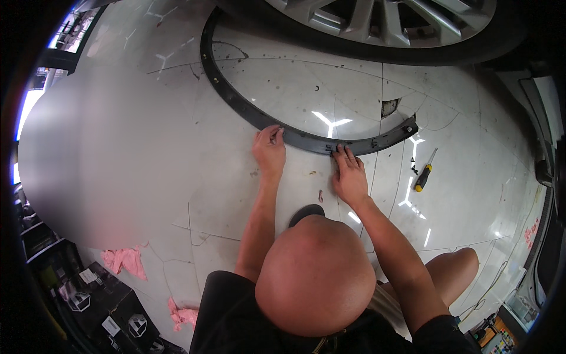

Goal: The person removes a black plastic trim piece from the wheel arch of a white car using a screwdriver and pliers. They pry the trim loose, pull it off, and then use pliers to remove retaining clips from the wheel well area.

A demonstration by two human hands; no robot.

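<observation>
A curved dark wheel-arch trim lies on the floor, its inner side with small clips showing. My left hand is at its near edge, thumb and fingers pinched together; anything between the fingertips is too small to make out. Further right, my right hand rests its outstretched fingers on the trim, beside a clip. A yellow-and-black screwdriver lies to the right of this hand, with small black pieces next to it.
A car wheel stands at the far side. My bent knee is close in front of me. Pink cloths lie at the left, near black boxes. The tiled floor has cracks and a broken patch. A cable runs at the right.
</observation>
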